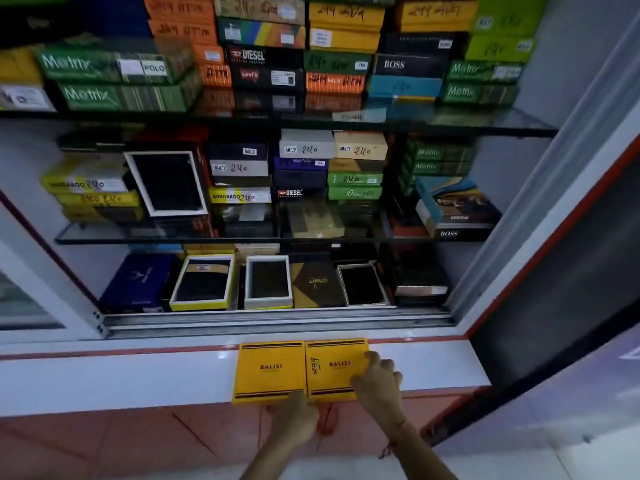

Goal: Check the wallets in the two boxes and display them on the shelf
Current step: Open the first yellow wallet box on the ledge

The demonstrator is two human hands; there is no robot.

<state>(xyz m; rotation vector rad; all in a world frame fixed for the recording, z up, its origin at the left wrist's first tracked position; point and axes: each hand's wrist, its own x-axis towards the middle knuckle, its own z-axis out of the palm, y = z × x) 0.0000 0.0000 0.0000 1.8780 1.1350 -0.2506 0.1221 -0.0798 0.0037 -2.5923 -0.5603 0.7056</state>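
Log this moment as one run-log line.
stage: start | two yellow boxes closed, side by side on ledge | right hand on right box | left hand at front edges | shelf placement: not yet

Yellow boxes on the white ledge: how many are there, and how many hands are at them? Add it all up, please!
Yellow cardboard Balisi boxes with dark stripes: 2, the left box and the right box
Bare hands at the boxes: 2, the left hand and the right hand
Total: 4
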